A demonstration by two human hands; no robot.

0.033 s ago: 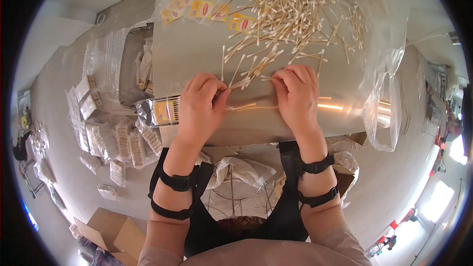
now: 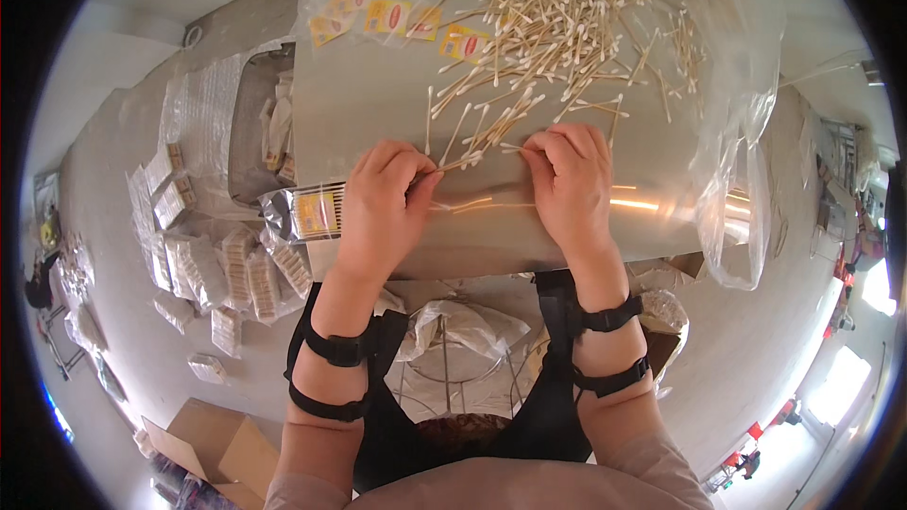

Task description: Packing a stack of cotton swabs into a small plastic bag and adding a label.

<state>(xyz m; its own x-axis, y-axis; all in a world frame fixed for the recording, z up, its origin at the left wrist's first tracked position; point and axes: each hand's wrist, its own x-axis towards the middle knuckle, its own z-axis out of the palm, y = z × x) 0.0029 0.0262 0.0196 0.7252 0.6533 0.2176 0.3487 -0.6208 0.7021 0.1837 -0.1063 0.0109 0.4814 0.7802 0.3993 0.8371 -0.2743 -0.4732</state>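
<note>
My left hand (image 2: pixel 385 203) is closed, thumb and forefinger pinched at the end of a cotton swab (image 2: pixel 454 166) near the table's front. Beside its wrist lies a package of swabs (image 2: pixel 316 214) with a yellow label and silvery end, partly covered by the hand. My right hand (image 2: pixel 570 184) is closed too, pinching a cotton swab whose white tip (image 2: pixel 508 147) points left. Between the hands and just beyond them lie several loose swabs (image 2: pixel 510 120). A large heap of cotton swabs (image 2: pixel 557 24) spreads farther back on the metal-topped table (image 2: pixel 368 104).
Yellow cards in clear bags (image 2: pixel 387 16) lie at the table's back left. A clear plastic bag (image 2: pixel 742 132) hangs over the right edge. On the floor to the left are several packed swab bundles (image 2: pixel 236 269) and an open cardboard box (image 2: pixel 213 449). A wire-framed stool (image 2: pixel 444 359) stands below.
</note>
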